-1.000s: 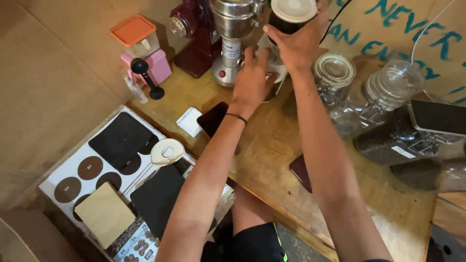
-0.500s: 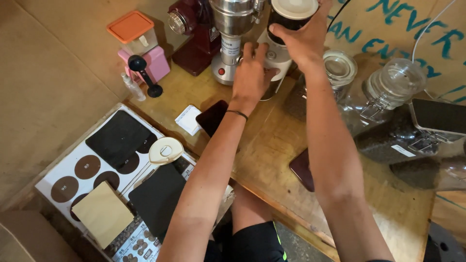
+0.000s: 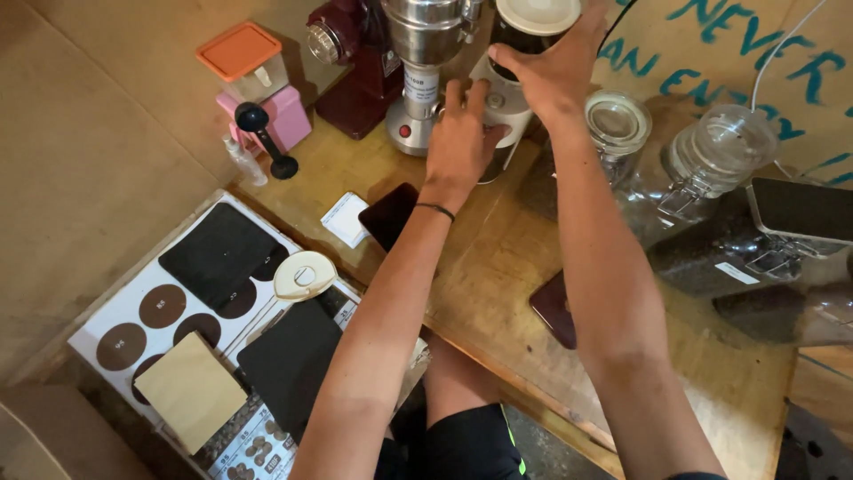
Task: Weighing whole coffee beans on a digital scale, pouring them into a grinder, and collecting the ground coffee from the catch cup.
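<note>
A white coffee grinder with a dark hopper and pale lid (image 3: 524, 36) stands at the back of the wooden counter (image 3: 498, 267). My right hand (image 3: 555, 76) is wrapped around the hopper near its top. My left hand (image 3: 462, 142), a thin band on its wrist, presses against the grinder's lower white body, fingers pointing up by a small dial. A silver metal grinder (image 3: 425, 62) stands just left of it, and a dark red one (image 3: 355, 62) further left.
Glass clip jars (image 3: 711, 160) and a lidded jar (image 3: 617, 124) stand at the right. A pink box under an orange-lidded tub (image 3: 253, 76), a black tamper (image 3: 267, 142), a dark phone (image 3: 389, 215), a white card (image 3: 346, 218) and a lower shelf with brown and black sample cards (image 3: 195, 284) lie left.
Both hands stay on the white grinder. The view has shifted slightly, and the left hand has slid a little lower on the grinder's body.
</note>
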